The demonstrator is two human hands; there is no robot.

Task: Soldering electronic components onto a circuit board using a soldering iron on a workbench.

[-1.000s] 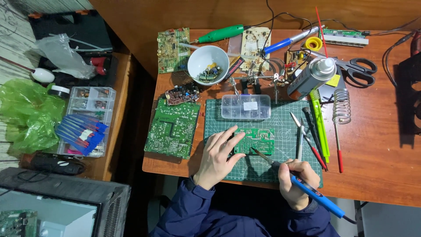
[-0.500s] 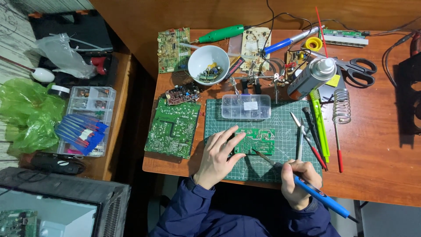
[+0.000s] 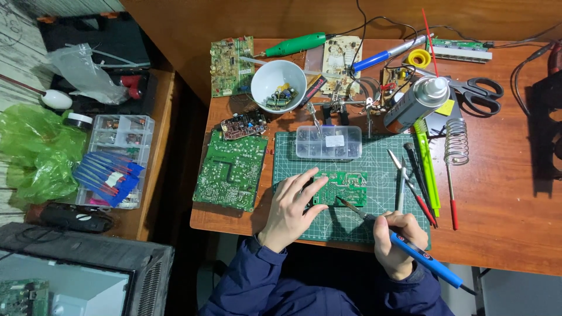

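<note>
Left hand (image 3: 291,209) is lying flat on the green cutting mat (image 3: 374,228), fingers spread apart and stretched toward the right, fingertips pressing on the left edge of a small green circuit board (image 3: 343,187). That board is sitting on the mat near its middle, just nearer than a clear plastic compartment box (image 3: 328,142). Right hand (image 3: 397,241) is clamped around a blue soldering iron (image 3: 410,248), held like a pen; the iron's metal tip is reaching up and left and meeting the near edge of the small board, while its handle is trailing off past the near right of the mat. A larger green circuit board (image 3: 231,170) is lying just left of the mat, partly over the table edge. Right of the mat, several hand tools are lying side by side, among them a green-handled tool (image 3: 427,167). A spring-coil iron stand (image 3: 456,142) is standing further right. Far side of the wooden table (image 3: 509,216): a white bowl (image 3: 278,83) holding small components, a spray can (image 3: 417,104) lying tilted, black-handled scissors (image 3: 477,89). Dark blue sleeves are covering both forearms.
</note>
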